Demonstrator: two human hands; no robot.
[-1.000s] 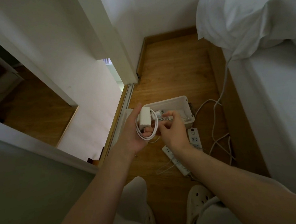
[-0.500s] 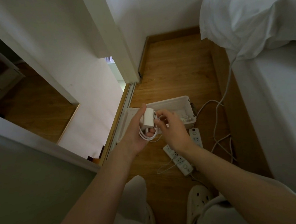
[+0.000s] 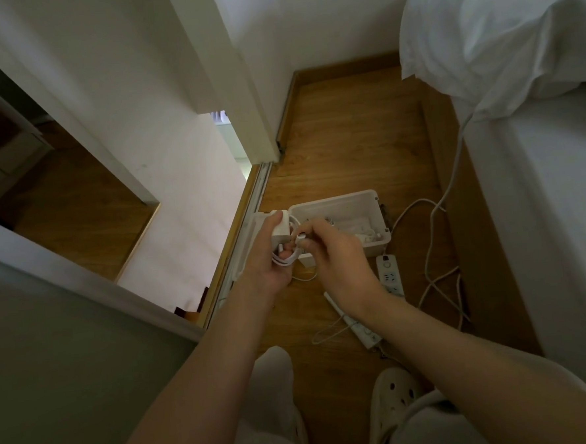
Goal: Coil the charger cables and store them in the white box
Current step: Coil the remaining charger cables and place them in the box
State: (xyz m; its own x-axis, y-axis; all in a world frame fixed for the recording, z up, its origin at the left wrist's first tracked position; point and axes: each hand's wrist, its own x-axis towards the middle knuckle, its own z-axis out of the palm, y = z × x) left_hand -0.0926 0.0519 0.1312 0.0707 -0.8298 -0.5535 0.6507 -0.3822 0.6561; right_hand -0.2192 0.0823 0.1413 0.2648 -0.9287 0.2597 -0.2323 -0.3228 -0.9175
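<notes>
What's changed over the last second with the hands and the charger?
The right hand has drawn the cable end left, up against the charger, and the coil is tighter. The left hand still grips charger and coil by the white box; the power strips have not moved.

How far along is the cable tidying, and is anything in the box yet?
Done: a few white items already lie in the white box; what they are is unclear. In hand: the left hand grips a charger with its cable looped beside it, and the right hand pinches the cable's end. Left: that bundle goes into the box, and loose cables on the floor look uncoiled.
</notes>
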